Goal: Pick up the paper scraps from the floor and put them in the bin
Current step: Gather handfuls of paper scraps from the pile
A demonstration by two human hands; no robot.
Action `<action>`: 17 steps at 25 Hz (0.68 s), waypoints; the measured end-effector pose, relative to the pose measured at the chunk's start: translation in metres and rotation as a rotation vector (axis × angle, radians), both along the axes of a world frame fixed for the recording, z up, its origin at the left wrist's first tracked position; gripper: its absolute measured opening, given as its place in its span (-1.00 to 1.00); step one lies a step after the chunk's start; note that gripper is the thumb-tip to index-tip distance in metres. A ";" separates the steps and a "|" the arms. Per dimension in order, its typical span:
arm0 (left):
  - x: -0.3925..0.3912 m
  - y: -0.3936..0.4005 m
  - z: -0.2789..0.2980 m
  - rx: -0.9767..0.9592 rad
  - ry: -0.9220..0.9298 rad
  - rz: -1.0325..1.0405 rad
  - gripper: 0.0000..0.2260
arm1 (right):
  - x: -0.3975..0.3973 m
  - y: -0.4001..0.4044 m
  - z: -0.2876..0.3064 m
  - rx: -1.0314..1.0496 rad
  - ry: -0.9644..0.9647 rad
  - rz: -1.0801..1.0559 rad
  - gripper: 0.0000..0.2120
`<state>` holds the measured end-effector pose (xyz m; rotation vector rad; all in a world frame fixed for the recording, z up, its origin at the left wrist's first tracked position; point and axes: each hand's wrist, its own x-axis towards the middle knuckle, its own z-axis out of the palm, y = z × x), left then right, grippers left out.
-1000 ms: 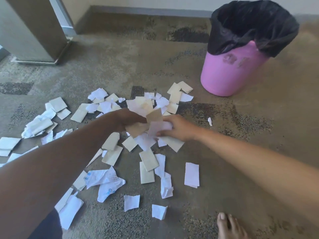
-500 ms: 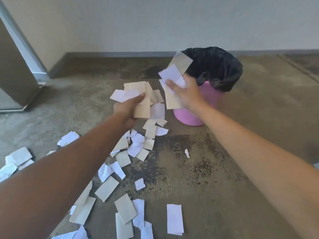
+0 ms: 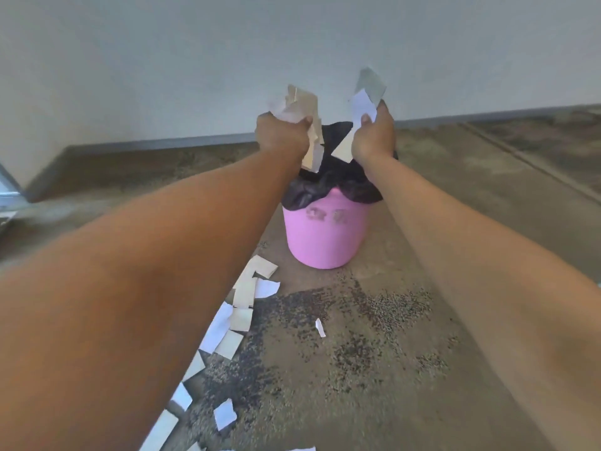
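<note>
Pink bin (image 3: 325, 237) with black liner (image 3: 328, 190) stands on the floor (image 3: 374, 353) near the wall (image 3: 195, 60); everything below is placed off that bin. Both my arms reach out over it.

Scraps on the floor (image 3: 242, 315): a trail runs from just beside the bin's base toward me on the near left side, partly hidden under my left arm. One tiny sliver (image 3: 320, 327) lies alone in front of the bin, apart from the trail.

My left hand (image 3: 281, 133) is clamped round a crumpled wad of scraps (image 3: 297, 104), above the bin's left rim; a few pieces hang down from the fist over the liner mouth. My right hand (image 3: 374, 135) pinches a thinner bunch (image 3: 366, 92), thumb on top, above the right rim.

Handling, as I judge it: the paper is very light, floppy, not fragile, and crushes fine. Loose pieces flutter and drift, so grab in bunches, squeezing across the middle of a stack. Flat singles on the floor likely need a fingertip under an edge. Both bunches sit over the opening, so a drop should land inside.
</note>
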<state>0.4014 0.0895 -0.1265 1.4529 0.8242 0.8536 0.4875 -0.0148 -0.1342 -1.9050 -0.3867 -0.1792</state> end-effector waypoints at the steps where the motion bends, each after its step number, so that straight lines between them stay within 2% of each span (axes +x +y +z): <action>1: 0.005 0.001 -0.004 0.071 0.097 -0.006 -0.66 | 0.005 0.001 0.000 -0.087 0.014 0.004 -0.61; 4: 0.014 0.006 -0.017 0.153 0.361 -0.119 -0.63 | 0.014 0.000 -0.002 -0.333 0.041 0.062 -0.58; 8: 0.008 0.009 -0.016 0.110 0.388 -0.270 -0.59 | 0.016 -0.002 -0.009 -0.490 0.029 0.106 -0.55; 11: -0.002 0.014 -0.014 0.093 0.341 -0.239 -0.56 | 0.018 -0.006 -0.013 -0.448 0.085 0.121 -0.54; 13: -0.011 0.017 -0.019 0.112 0.331 -0.198 -0.61 | 0.014 -0.010 -0.015 -0.404 0.079 0.107 -0.58; 15: -0.022 0.014 -0.028 0.187 0.316 -0.123 -0.78 | 0.002 -0.013 -0.016 -0.316 -0.019 0.068 -0.69; 17: -0.037 0.003 -0.042 0.229 0.292 -0.031 -0.91 | -0.018 -0.016 -0.018 -0.211 -0.198 0.082 -0.79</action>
